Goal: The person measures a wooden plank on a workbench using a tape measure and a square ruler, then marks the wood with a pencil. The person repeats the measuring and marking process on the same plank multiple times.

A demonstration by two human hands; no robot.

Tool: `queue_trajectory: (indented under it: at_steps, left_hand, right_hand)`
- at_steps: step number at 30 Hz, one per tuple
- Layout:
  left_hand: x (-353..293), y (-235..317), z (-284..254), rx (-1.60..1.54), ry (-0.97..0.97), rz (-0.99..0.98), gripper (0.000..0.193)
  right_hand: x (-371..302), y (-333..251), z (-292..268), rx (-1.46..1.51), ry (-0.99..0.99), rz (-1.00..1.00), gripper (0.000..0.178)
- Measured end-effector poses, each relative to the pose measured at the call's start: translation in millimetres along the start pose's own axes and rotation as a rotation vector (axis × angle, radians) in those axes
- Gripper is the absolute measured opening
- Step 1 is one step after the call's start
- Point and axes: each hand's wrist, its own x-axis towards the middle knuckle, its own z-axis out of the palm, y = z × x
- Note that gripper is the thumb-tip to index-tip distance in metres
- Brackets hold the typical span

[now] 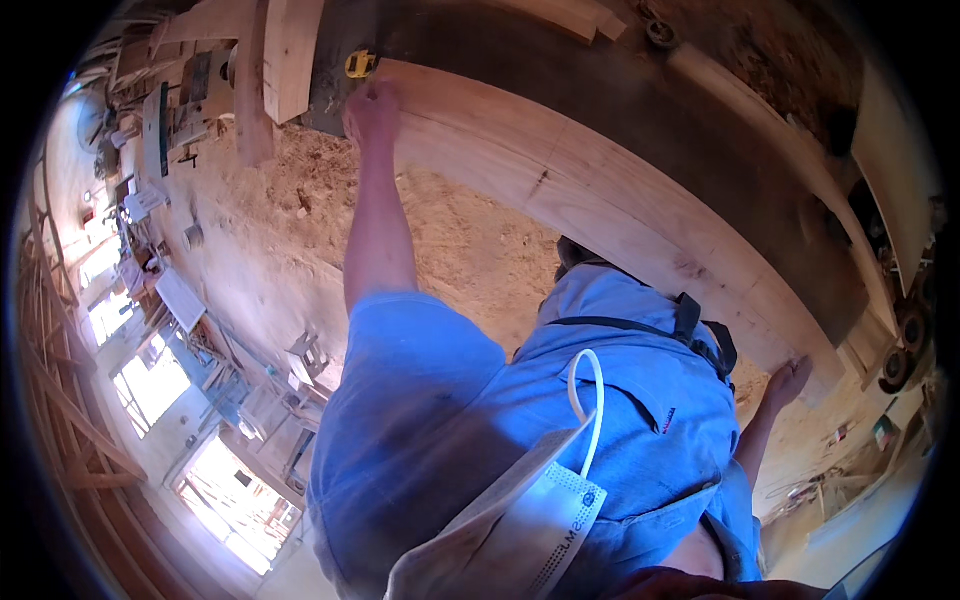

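Pale sawdust covers much of the floor. A wide dark table stretches ahead of the person. Along its near side lies a long board, pale pinkish-brown, with lengthwise grain and a few dark marks. The left hand is curled at its left end; I cannot tell whether it grips. The right hand grips near the right end. A yellow-and-black tape measure sits just beyond the left hand.

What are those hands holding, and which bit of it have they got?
A long wooden board: the left grip has its left end, and the right grip has the edge near its right end.
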Motion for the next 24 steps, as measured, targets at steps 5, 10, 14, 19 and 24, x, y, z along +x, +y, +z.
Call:
queue_trajectory:
  at_steps: [5, 10, 14, 19, 24]
  left_hand:
    - [-6.9, -1.7, 7.1, -0.054, 0.110, 0.022, 0.033]
    - [-1.7, -13.7, 16.1, -0.046, 0.119, 0.121, 0.038]
    - [-28.0, 8.0, 17.1, 0.176, 0.133, 0.429, 0.043]
    - [-84.1, 42.6, 54.9, 0.151, 0.095, 0.971, 0.053]
    - [-154.2, 83.1, 37.1, 0.124, -0.150, 1.328, 0.056]
  right_hand:
    - [-24.4, -3.4, 10.8, 0.057, 0.041, -0.169, 0.050]
    - [-20.7, -0.3, 8.1, 0.058, 0.014, -0.138, 0.052]
    - [-12.5, -12.2, 0.1, -0.004, -0.098, -0.097, 0.040]
    - [1.1, 9.7, 14.8, -0.107, 0.325, -0.596, 0.025]
    - [-20.9, -37.8, 3.3, 0.063, 0.011, -0.282, 0.021]
